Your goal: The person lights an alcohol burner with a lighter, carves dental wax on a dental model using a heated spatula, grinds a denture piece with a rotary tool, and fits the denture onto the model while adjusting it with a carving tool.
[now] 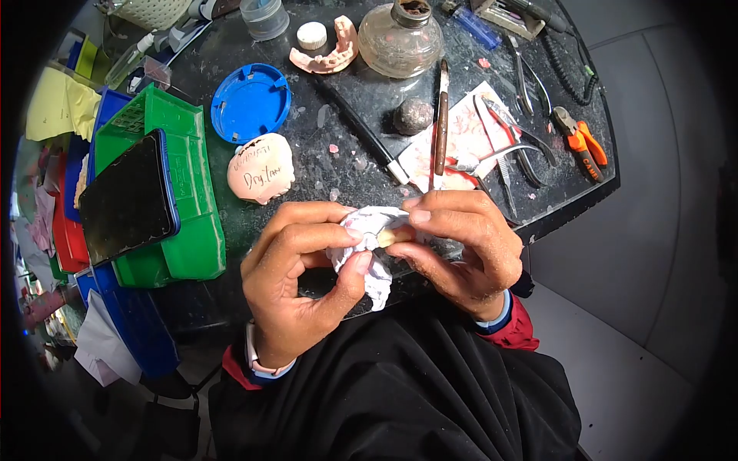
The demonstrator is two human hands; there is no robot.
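Note:
Close to the bench's front edge, my left hand (304,265) is closed on a crumpled white piece of paper (377,219), thumb and fingers pinching its left side. A loose white flap hangs below the thumb. My right hand (465,246) is closed at the paper's right side, its thumb and fingertips around a small pale yellow piece (387,236) that shows in the folds. What this piece is, I cannot tell. Ahead of my hands lie a pink plaster dental cast (261,169) with handwriting and a wax knife (442,127) with a brown handle.
A phone (127,200) leans on a green bin (188,192) at left. Behind are a blue lid (251,104), a horseshoe-shaped pink cast (338,50) and a glass burner (403,38). Several pliers (526,81), orange-handled cutters (580,142) and a black stick (357,123) lie on the dark bench (330,173).

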